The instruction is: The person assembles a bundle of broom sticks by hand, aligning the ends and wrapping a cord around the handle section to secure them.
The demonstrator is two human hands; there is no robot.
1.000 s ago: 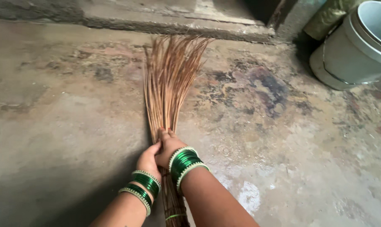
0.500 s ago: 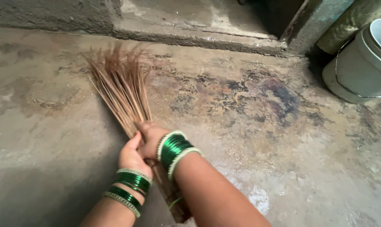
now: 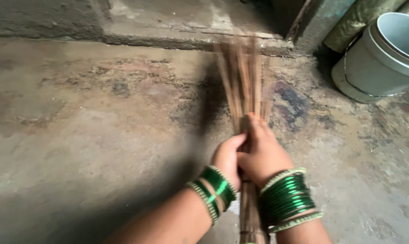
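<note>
Broom (image 3: 241, 86) of thin brown sticks, the only one in the head view, stands in the middle of the frame with our two hands wrapped round its bundled neck: our left hand (image 3: 228, 156) and our right hand (image 3: 262, 153) are both curled tight on it, touching each other, each wrist carrying a stack of green bangles (image 3: 285, 199). Its blurred tips fan out toward the raised concrete step (image 3: 168, 36) along the far edge, one pale bucket (image 3: 385, 54) sits well apart at the right corner, and the stained concrete floor (image 3: 100, 126) lies bare to the left.
</note>
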